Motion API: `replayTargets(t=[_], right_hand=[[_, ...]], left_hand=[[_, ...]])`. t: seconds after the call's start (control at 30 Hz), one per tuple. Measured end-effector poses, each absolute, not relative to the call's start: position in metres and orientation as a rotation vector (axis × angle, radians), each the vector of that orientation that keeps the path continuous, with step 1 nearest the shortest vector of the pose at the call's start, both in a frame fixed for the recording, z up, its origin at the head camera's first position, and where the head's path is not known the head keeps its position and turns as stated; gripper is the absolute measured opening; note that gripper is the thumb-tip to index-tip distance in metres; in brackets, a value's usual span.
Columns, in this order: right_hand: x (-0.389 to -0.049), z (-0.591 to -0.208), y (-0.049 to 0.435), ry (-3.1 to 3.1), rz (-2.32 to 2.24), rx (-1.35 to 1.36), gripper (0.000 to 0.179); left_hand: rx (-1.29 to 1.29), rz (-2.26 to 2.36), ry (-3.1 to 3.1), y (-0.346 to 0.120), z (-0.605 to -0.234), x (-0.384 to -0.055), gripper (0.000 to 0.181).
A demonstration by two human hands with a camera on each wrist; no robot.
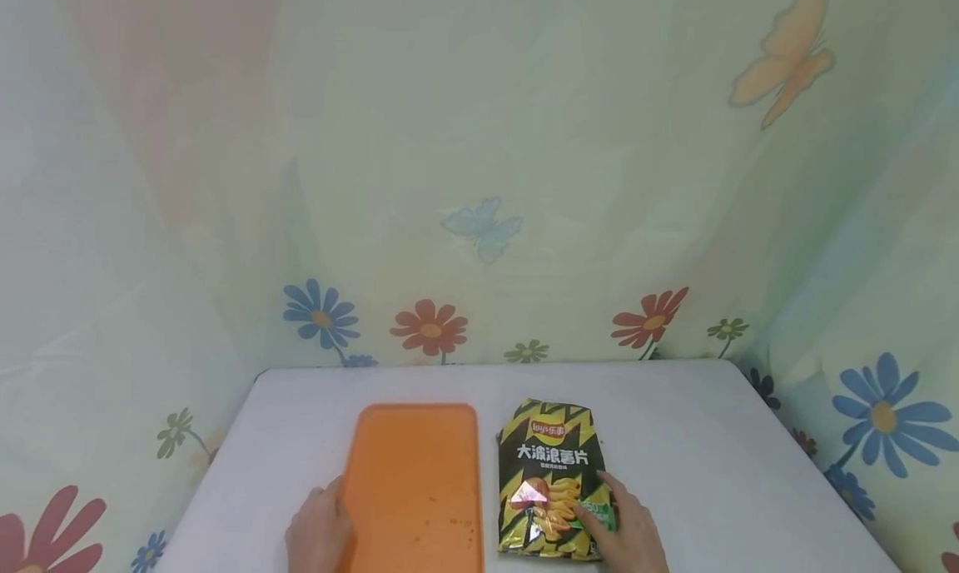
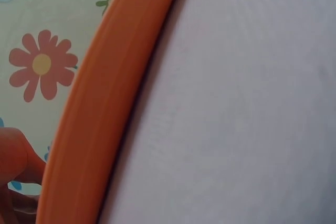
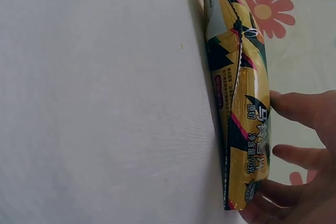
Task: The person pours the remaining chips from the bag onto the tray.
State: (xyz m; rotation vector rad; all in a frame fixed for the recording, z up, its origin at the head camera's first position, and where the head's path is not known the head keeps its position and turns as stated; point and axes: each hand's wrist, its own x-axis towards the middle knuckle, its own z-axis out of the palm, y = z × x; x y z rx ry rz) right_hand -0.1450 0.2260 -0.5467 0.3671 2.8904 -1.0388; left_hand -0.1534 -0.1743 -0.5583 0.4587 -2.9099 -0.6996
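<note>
On the white table lies an orange tray [image 1: 415,481], and my left hand [image 1: 320,527] holds its left side. The left wrist view shows the tray's side wall [image 2: 105,98] close up, with part of the left hand [image 2: 18,169] behind it. To the right of the tray is a black and yellow bag of potato chips [image 1: 550,473], lying front side up. My right hand [image 1: 629,527] grips the bag's lower right side, the thumb over its front. In the right wrist view its fingers touch the bag [image 3: 244,124].
The white tabletop [image 1: 697,440] extends to both sides of the tray and bag. Small crumbs [image 1: 430,500] show on the tray's lower right part. A curtain [image 1: 599,248] printed with flowers and butterflies hangs behind the table and along both sides.
</note>
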Motion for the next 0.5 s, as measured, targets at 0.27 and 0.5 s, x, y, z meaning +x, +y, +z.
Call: replayTargets(t=[0.27,0.5], right_hand=[[-0.1401,-0.5506,0.2231,2.88,-1.122,0.378,0.076],[-0.14,-0.5484,0.2248,2.818,-1.274,0.364,0.075]], left_hand=[[0.445,-0.698,-2.93,-0.1754,-0.5594,-0.1539,0.036],[0.451,-0.697,-2.931,-0.1752,-0.5614,-0.1569,0.037]])
